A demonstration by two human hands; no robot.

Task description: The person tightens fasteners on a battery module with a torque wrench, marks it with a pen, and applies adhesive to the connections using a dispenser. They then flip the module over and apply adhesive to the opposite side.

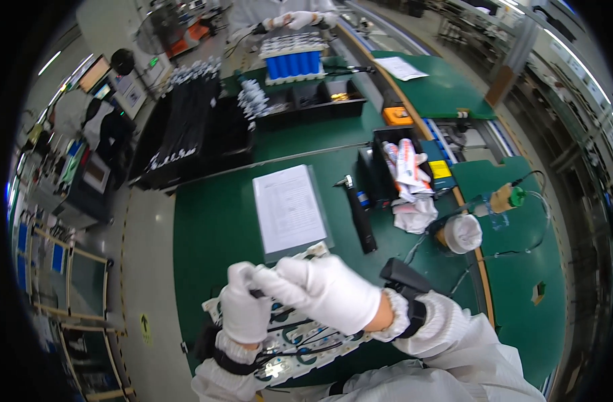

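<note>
Two white-gloved hands meet over the near edge of the green bench (212, 221). Left hand (244, 307) is curled shut around a small dark part (257, 293), barely showing between the fingers. Right hand (326, 291) reaches across, its fingertips pinched on the same part, so both hands touch. Directly beneath them lies a white circuit panel (299, 338) with dark wires, its long side running along the bench's near edge. Beyond the hands sits a clipboard with a printed sheet (289, 209); a black rod-shaped tool (360, 218) lies just right of it. Open green surface stretches left of the clipboard. A white round cup (462, 233) stands near the right edge, well apart
</note>
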